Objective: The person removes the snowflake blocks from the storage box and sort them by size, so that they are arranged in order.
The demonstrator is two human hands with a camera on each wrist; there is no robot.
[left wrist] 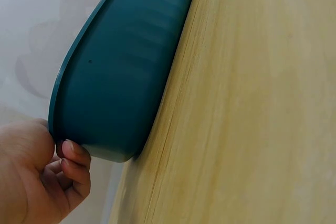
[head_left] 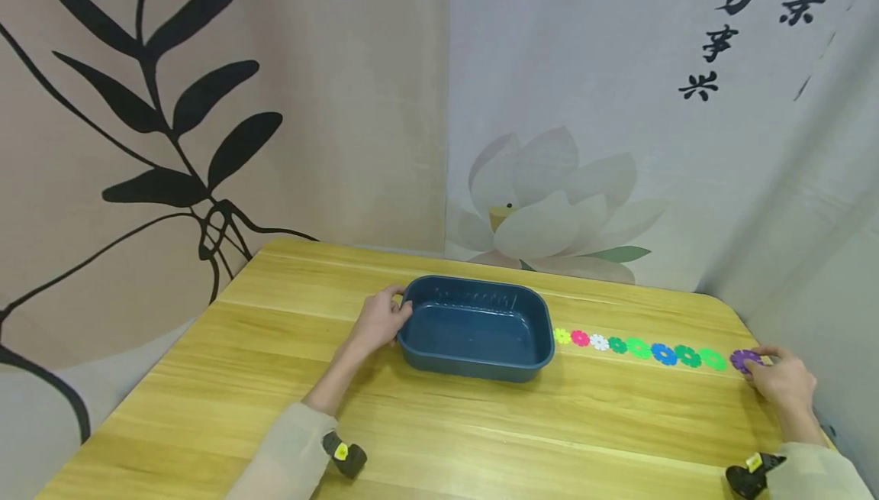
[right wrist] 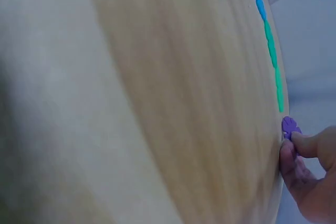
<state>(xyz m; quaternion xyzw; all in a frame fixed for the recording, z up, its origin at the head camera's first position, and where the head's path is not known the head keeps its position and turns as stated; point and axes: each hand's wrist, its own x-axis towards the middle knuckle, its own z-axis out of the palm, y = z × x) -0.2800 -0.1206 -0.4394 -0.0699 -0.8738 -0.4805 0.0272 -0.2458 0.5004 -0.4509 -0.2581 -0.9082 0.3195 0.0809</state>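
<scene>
A dark blue plastic basin (head_left: pixel 474 370) stands on the wooden table, and my left hand (head_left: pixel 379 320) grips its left rim between thumb and fingers. In the left wrist view the thumb of that hand (left wrist: pixel 31 166) goes over the basin's edge (left wrist: pixel 115 66), with the fingers curled underneath. At the right end of the table my right hand (head_left: pixel 786 382) pinches a purple flower-shaped disc (head_left: pixel 744 361). The right wrist view shows this purple disc (right wrist: pixel 290 127) tilted up between thumb and fingers, near the table's edge.
From the basin's right side a row of flower-shaped discs runs toward my right hand: yellow (head_left: pixel 561 336), pink (head_left: pixel 580 338), white (head_left: pixel 599 342), several greens (head_left: pixel 639 348) and a blue (head_left: pixel 664 354). A printed curtain (head_left: pixel 549 103) hangs behind the wooden table (head_left: pixel 549 439).
</scene>
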